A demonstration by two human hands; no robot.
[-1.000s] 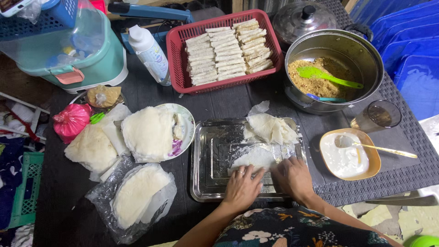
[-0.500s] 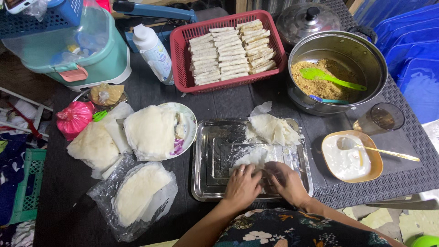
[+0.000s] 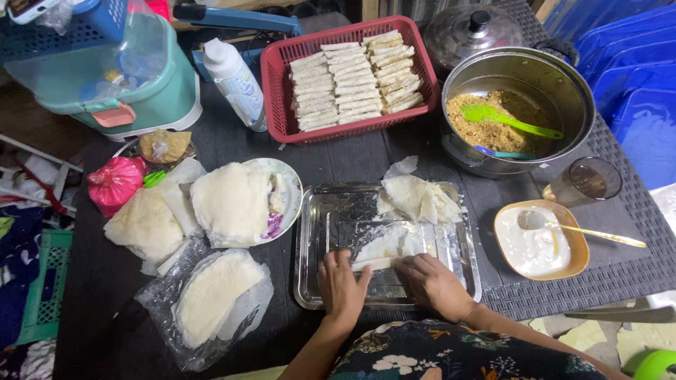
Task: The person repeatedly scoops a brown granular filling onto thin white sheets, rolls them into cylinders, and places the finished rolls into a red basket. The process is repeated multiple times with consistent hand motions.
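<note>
Rolling 1 wrapper (image 3: pixel 384 248), 2 hands, left hand (image 3: pixel 341 285), right hand (image 3: pixel 433 285)

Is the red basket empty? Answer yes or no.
No, the red basket holds rows of pale rolled wrappers.

Both forearms in from bottom edge, angled up and inward. Left hand (image 3: pixel 343 285) palm down, fingers together pointing up, thumb spread right. Right hand (image 3: pixel 433 283) palm down, knuckles bent, fingers curled toward left. Hands near each other, not touching. Patterned sleeve at right elbow.
</note>
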